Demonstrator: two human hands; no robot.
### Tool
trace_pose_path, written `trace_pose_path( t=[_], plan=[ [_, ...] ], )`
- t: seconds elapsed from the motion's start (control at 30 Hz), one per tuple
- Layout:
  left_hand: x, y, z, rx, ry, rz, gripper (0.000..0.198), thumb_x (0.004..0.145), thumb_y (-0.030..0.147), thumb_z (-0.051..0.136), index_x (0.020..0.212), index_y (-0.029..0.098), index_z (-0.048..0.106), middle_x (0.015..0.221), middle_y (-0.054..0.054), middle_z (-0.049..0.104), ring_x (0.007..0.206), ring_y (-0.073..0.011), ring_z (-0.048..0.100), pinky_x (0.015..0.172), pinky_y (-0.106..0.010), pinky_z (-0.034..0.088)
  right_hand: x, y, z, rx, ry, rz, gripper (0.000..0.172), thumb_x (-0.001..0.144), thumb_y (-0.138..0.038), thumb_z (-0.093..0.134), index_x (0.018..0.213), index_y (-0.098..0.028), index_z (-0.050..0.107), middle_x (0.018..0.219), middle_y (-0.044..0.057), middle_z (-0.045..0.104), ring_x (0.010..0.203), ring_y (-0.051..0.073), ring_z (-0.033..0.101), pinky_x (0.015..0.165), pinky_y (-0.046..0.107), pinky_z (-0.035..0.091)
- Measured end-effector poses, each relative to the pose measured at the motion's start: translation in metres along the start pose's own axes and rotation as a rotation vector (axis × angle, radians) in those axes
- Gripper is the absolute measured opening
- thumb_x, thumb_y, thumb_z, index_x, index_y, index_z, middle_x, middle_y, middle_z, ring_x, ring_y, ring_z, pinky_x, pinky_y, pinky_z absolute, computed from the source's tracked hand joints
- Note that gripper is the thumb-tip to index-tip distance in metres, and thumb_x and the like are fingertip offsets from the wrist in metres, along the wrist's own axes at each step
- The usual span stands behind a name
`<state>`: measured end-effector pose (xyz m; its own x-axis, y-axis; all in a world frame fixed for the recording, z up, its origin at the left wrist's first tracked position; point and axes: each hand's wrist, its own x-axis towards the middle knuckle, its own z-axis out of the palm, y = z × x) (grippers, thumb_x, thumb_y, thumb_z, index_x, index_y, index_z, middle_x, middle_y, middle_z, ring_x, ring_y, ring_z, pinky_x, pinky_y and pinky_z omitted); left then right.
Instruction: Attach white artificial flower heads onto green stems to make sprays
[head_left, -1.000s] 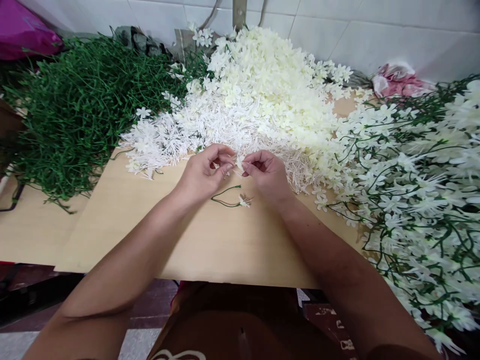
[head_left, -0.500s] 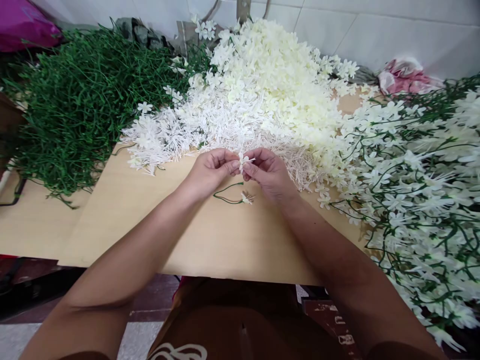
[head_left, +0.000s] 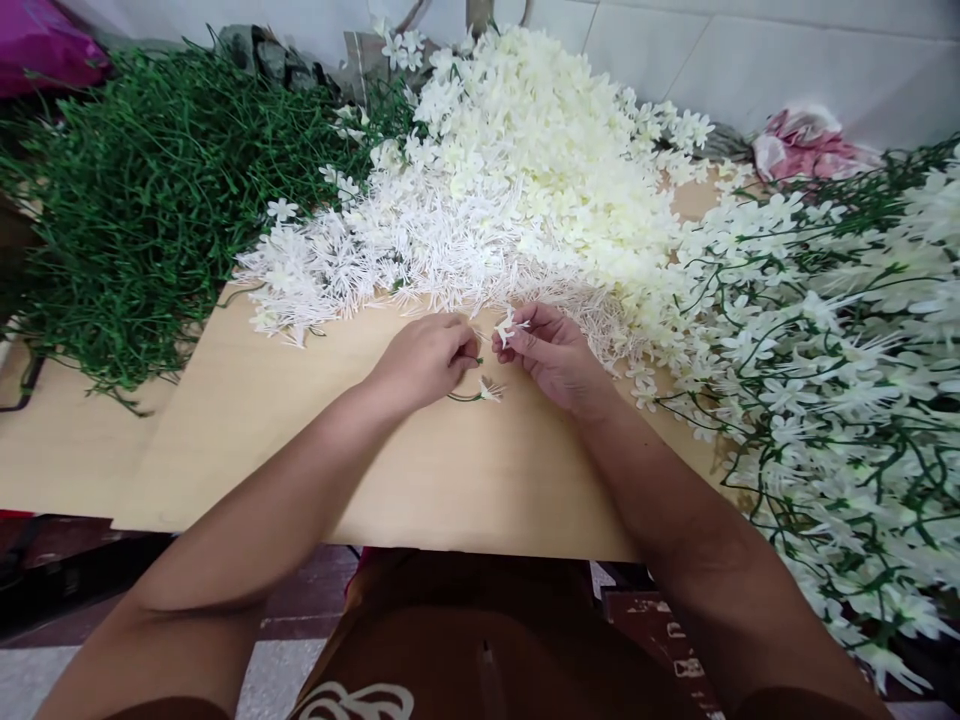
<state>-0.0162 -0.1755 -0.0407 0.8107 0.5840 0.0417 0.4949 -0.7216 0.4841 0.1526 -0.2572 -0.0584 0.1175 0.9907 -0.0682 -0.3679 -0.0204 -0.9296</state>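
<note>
My right hand (head_left: 551,355) pinches a small white artificial flower (head_left: 508,327) between thumb and fingertips, its petals pointing left. To its left, my left hand (head_left: 431,358) is closed over a green artificial stem, whose tip (head_left: 478,361) sticks out by the fingers. The rest of that stem is mostly under the hand. At its other end a white flower (head_left: 490,390) lies on the tabletop (head_left: 465,480), just below my hands. A narrow gap separates the two hands.
A heap of green stems (head_left: 150,210) covers the table's left side. Behind my hands rises a large pile of loose white flower pieces (head_left: 555,150). Stemmed white flowers (head_left: 817,400) are massed at the right. A tiled wall (head_left: 750,60) stands behind, with a pink-and-white cloth (head_left: 810,145) near it.
My left hand has left the white flower and moved down onto the green stem on the table. My right hand keeps the flower and has shifted slightly right.
</note>
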Motion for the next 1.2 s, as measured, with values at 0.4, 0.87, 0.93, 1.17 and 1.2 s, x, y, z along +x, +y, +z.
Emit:
trace_pose_path(
  t=[0.4,0.87,0.93,1.17,1.2],
  plan=[
    [0.003,0.002,0.001,-0.851,0.094,-0.244,0.020,0.068,0.032,0.068,0.077,0.015,0.062,0.070,-0.001,0.062,0.063,-0.0116,0.053,0.061,-0.026,0.042,0.001,0.003,0.000,-0.035,0.018,0.004,0.034,0.056,-0.042,0.087,0.067,-0.020,0.063,0.077,-0.003,0.065,0.067,0.010,0.062,0.073,0.031,0.058],
    [0.001,0.006,-0.002,-0.780,0.086,-0.314,0.009,0.069,0.022,0.066,0.065,0.014,0.065,0.057,0.002,0.059,0.055,-0.0094,0.051,0.056,-0.023,0.042,-0.003,0.005,0.011,-0.311,0.064,-0.160,0.037,0.062,-0.051,0.081,0.064,-0.019,0.061,0.079,0.001,0.066,0.070,0.012,0.061,0.067,0.030,0.054],
    [0.001,0.005,-0.001,-0.758,0.084,-0.310,0.011,0.068,0.022,0.068,0.063,0.014,0.062,0.055,0.003,0.056,0.053,-0.0085,0.049,0.054,-0.023,0.040,-0.005,0.007,0.013,-0.362,0.052,-0.198,0.037,0.065,-0.051,0.079,0.064,-0.019,0.060,0.080,0.002,0.065,0.072,0.013,0.061,0.068,0.031,0.054],
    [0.003,0.002,0.002,-0.803,0.041,-0.293,0.016,0.065,0.029,0.069,0.064,0.015,0.061,0.056,0.002,0.056,0.054,-0.0090,0.046,0.053,-0.023,0.037,-0.002,0.016,0.011,-0.322,0.058,-0.164,0.037,0.066,-0.050,0.079,0.069,-0.019,0.059,0.086,0.003,0.063,0.075,0.013,0.062,0.074,0.033,0.056],
    [0.004,0.001,0.002,-0.801,0.037,-0.293,0.017,0.066,0.030,0.069,0.065,0.015,0.062,0.057,0.002,0.056,0.054,-0.0090,0.046,0.053,-0.023,0.036,-0.002,0.017,0.010,-0.300,0.048,-0.154,0.037,0.065,-0.049,0.080,0.069,-0.019,0.059,0.086,0.002,0.062,0.074,0.012,0.062,0.073,0.033,0.056]
  ],
)
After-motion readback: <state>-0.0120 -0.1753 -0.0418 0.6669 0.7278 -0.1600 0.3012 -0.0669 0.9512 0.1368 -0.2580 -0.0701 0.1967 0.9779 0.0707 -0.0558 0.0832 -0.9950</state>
